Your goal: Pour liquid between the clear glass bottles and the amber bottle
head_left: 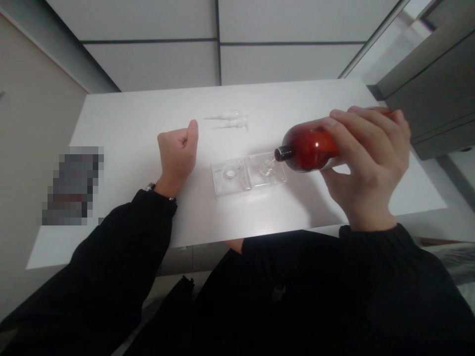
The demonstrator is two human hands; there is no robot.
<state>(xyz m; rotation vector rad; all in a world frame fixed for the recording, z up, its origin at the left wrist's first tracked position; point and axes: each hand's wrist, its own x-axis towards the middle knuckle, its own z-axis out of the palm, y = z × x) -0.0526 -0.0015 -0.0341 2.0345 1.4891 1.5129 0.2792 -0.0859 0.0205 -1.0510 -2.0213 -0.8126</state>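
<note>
My right hand (371, 148) is wrapped round a reddish-brown bottle (309, 143), tipped on its side with its open black-rimmed neck pointing left. A clear stream seems to run from the neck into the right part of a clear plastic two-part container (232, 185). Each part of this container has a round shape in its middle. To its left, my left hand (178, 152) is closed in a fist above the table, thumb up. Whatever the fist may hold is hidden. Beyond the container lie two clear, slim-tipped dispenser pumps (232, 121), side by side.
The white table (196, 217) reaches back to pale panelled cabinet doors (148, 64). A blurred-out dark rectangular object (72, 185) lies at the table's left side. A grey cabinet (441, 89) stands beyond the right edge.
</note>
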